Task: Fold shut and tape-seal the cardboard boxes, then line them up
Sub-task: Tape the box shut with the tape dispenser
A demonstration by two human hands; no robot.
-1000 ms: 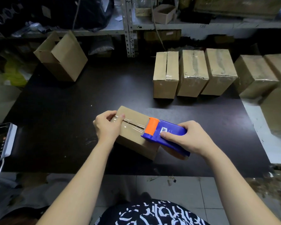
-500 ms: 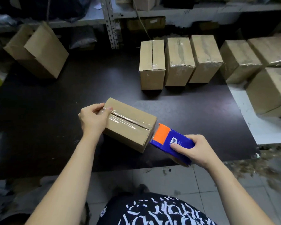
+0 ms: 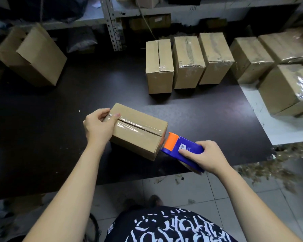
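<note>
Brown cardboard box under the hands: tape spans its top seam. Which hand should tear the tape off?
Right. The right hand grips the blue-and-orange tape dispenser, its orange end at the right end of the brown cardboard box. The left hand grips the opposite end, probably steadying it.

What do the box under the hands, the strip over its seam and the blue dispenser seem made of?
Box: matt brown cardboard, seen in its folded flaps and creased edges. Strip: clear glossy plastic tape; the seam shows through and it glints. Dispenser: probably moulded plastic, smooth blue body with an orange front.
</note>
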